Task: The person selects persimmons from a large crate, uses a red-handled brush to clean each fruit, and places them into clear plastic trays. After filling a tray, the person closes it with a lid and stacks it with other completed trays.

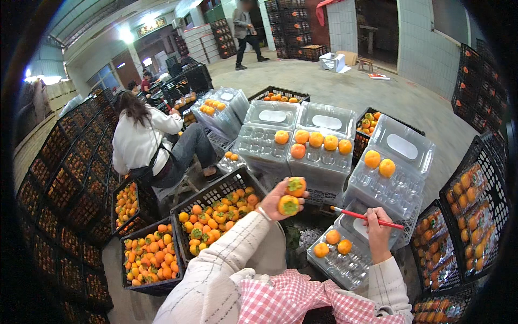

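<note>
Palm up, my left hand [273, 202] carries two orange persimmons, the nearer persimmon [288, 205] and one beyond it [296, 186], green calyxes turned up. A slim red-handled brush [366, 217] is pinched in my right hand [378, 231], its bristle tip pointing left towards the fruit but apart from it. Below my right hand lies an open clear plastic clamshell tray [323, 263] with three persimmons in its cups. Farther out, a stack of clear trays [384, 194] has two persimmons on top. The middle stack [317, 174] bears several, the left stack [259, 158] just one.
Black crates of loose persimmons [214, 182] [151, 285] stand at my left. Beyond them sits a person in a white top [141, 133]. Crates of packed fruit [495, 194] are at my right. Stacked crates [60, 182] line the left side. Another person [245, 30] is across the concrete floor [279, 75].
</note>
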`<state>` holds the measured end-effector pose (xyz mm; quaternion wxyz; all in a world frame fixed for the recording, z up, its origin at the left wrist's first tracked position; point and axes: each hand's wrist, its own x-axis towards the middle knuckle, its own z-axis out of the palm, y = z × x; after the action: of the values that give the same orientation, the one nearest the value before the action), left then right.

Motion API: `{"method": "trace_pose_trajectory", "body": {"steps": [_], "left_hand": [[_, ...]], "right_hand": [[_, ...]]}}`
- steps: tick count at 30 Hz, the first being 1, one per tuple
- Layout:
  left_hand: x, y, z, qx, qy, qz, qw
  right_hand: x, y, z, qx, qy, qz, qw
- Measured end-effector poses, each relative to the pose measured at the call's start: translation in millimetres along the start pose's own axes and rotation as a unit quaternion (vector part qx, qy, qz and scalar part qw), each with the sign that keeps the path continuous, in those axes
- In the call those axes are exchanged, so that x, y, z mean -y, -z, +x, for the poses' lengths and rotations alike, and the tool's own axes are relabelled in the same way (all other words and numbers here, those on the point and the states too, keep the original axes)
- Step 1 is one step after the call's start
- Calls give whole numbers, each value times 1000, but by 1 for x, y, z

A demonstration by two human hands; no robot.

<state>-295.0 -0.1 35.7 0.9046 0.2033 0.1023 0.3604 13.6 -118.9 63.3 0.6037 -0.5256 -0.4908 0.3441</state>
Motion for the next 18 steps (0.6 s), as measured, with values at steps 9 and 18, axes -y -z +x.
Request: {"method": "trace_pose_trajectory", "body": {"steps": [9,18], "left_hand": [[74,-4,23,-24,83,20,996],[92,-3,16,-73,103,62,990]], "right_hand": [[11,25,-7,0,-18,62,998],[20,36,-12,-86,7,137,987]]}}
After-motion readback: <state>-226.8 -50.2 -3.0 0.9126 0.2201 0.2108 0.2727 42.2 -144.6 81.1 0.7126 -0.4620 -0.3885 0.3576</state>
